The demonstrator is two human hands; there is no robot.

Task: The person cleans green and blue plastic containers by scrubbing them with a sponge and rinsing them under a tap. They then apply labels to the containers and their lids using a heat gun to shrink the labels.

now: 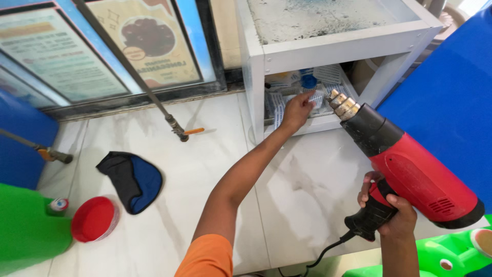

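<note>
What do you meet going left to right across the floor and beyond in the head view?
Green container → red round lid → black and blue cloth → orange-handled tool tip → left hand reaching into the white cabinet → red heat gun gripped by the right hand.

White marble-patterned floor: a red round lid and a black-and-blue cloth lie well left of the left hand. White cabinet shelf beneath that hand carries white packets.
</note>
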